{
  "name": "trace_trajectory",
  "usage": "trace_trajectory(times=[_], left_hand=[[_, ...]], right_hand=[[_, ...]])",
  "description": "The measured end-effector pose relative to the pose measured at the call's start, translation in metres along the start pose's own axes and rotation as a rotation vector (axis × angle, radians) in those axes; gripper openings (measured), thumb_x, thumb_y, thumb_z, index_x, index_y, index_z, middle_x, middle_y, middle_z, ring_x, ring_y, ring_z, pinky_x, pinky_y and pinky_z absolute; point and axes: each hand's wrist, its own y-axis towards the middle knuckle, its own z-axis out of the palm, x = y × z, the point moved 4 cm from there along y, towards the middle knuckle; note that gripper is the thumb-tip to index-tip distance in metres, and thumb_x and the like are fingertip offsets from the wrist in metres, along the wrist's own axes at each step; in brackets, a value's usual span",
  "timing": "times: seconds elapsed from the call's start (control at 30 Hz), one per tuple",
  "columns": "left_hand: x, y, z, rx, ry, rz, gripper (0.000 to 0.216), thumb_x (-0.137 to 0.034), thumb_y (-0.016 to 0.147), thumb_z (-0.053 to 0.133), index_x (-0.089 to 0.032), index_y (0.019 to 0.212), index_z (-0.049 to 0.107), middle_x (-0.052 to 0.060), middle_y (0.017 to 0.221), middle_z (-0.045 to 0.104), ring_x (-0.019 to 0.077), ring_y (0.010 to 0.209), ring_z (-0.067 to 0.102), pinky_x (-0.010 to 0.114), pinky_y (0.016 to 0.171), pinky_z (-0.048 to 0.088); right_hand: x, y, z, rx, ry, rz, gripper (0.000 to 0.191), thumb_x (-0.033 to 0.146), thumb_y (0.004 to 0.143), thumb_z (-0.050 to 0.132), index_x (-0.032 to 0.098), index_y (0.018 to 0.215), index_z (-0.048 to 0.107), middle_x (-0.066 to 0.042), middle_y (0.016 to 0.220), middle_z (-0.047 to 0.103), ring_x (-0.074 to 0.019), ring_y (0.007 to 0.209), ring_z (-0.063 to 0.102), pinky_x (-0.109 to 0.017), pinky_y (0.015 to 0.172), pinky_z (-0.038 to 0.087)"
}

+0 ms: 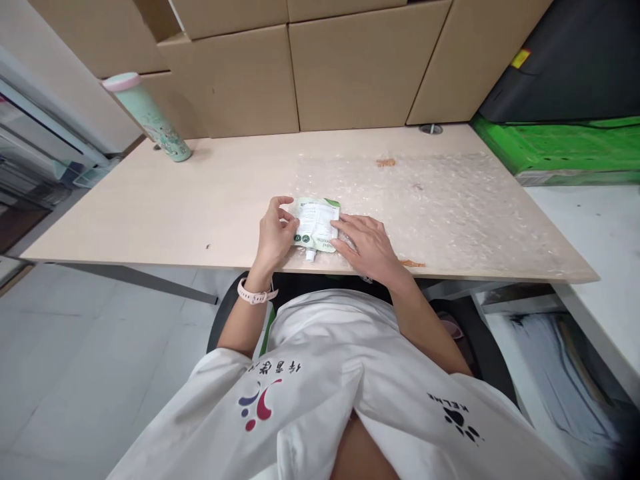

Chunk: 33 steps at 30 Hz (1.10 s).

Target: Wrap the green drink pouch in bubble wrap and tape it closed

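A flat white-and-green spouted pouch lies near the table's front edge, its white cap pointing toward me. It rests at the left end of a sheet of bubble wrap. My left hand, with a pale pink band on the wrist, holds the pouch's left edge between curled fingers and thumb. On the opposite side, my right hand lies with its fingers stretched out, their tips touching the pouch's right edge. What is under the pouch is hidden.
A mint-green tumbler with a pink lid stands at the back left of the table. Cardboard boxes line the back. At the right are a green box and a black case above it.
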Motion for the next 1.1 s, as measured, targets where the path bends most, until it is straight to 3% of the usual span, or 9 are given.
trace_trajectory(times=[0.3,0.43,0.5,0.6,0.7,0.83,0.93,1.03,1.1], left_hand=[[-0.006,-0.009,0.006,-0.096,0.240,0.033,0.027,-0.011,0.081,0.056,-0.024,0.105,0.057,-0.004,0.072,0.057,0.0165,0.066,0.057,0.030,0.071,0.045],[-0.006,-0.013,-0.002,-0.208,0.345,0.050,0.032,-0.017,0.080,0.062,-0.022,0.112,0.059,0.006,0.105,0.065,0.0232,0.097,0.062,0.038,0.089,0.049],[-0.003,-0.013,-0.005,-0.232,0.272,0.026,0.035,-0.020,0.082,0.061,-0.021,0.117,0.058,0.010,0.121,0.062,0.0228,0.099,0.063,0.038,0.089,0.051],[0.005,-0.012,-0.010,-0.210,0.057,-0.095,0.037,-0.023,0.084,0.061,-0.022,0.121,0.056,0.010,0.128,0.061,0.0174,0.084,0.065,0.034,0.078,0.054],[0.014,-0.009,-0.012,-0.123,-0.321,-0.278,0.045,-0.025,0.080,0.067,-0.022,0.123,0.053,0.011,0.121,0.065,0.0173,0.084,0.069,0.031,0.071,0.057],[0.013,-0.012,-0.011,0.011,-0.693,-0.407,0.047,-0.031,0.079,0.072,-0.018,0.121,0.055,0.014,0.106,0.073,0.0271,0.097,0.073,0.038,0.075,0.060],[0.000,-0.023,-0.002,0.077,-0.789,-0.301,0.045,-0.045,0.086,0.067,-0.018,0.121,0.059,0.016,0.116,0.073,0.0321,0.115,0.069,0.043,0.084,0.060],[-0.019,-0.039,0.013,0.063,-0.723,-0.026,0.044,-0.050,0.092,0.063,-0.021,0.125,0.063,0.012,0.136,0.066,0.0304,0.132,0.059,0.044,0.102,0.054],[-0.032,-0.048,0.027,0.069,-0.523,0.194,0.044,-0.044,0.095,0.063,-0.024,0.135,0.060,0.009,0.143,0.061,0.0268,0.135,0.055,0.043,0.111,0.047]], right_hand=[[0.000,0.000,0.001,0.016,0.003,-0.021,0.048,0.048,0.103,0.044,0.024,0.141,0.059,-0.012,0.149,0.057,-0.0312,0.137,0.051,-0.055,0.116,0.034],[0.004,0.001,0.001,0.031,-0.012,-0.061,0.054,0.052,0.102,0.045,0.024,0.148,0.052,-0.013,0.160,0.043,-0.0312,0.147,0.041,-0.058,0.120,0.029],[0.008,0.001,0.001,0.068,-0.006,-0.113,0.052,0.051,0.102,0.045,0.026,0.148,0.051,-0.012,0.163,0.040,-0.0293,0.149,0.038,-0.058,0.122,0.026],[0.012,0.002,0.003,0.139,0.012,-0.167,0.047,0.044,0.104,0.044,0.028,0.147,0.053,-0.010,0.162,0.041,-0.0267,0.150,0.039,-0.056,0.123,0.026],[0.011,0.002,0.004,0.157,0.030,-0.162,0.046,0.042,0.104,0.044,0.027,0.147,0.053,-0.011,0.162,0.041,-0.0258,0.150,0.039,-0.054,0.123,0.029],[0.009,0.002,0.002,0.139,0.096,-0.146,0.045,0.041,0.104,0.045,0.026,0.145,0.054,-0.011,0.160,0.043,-0.0252,0.149,0.041,-0.053,0.122,0.029],[0.006,0.001,-0.003,0.102,0.239,-0.105,0.043,0.043,0.103,0.046,0.027,0.141,0.055,-0.010,0.157,0.048,-0.0257,0.146,0.045,-0.051,0.118,0.035],[0.003,-0.001,-0.010,0.060,0.447,-0.017,0.040,0.046,0.103,0.044,0.026,0.134,0.059,-0.010,0.154,0.052,-0.0265,0.141,0.051,-0.046,0.113,0.042],[0.001,-0.002,-0.014,0.020,0.571,0.035,0.039,0.046,0.103,0.042,0.023,0.129,0.060,-0.011,0.149,0.057,-0.0252,0.136,0.056,-0.042,0.110,0.044]])
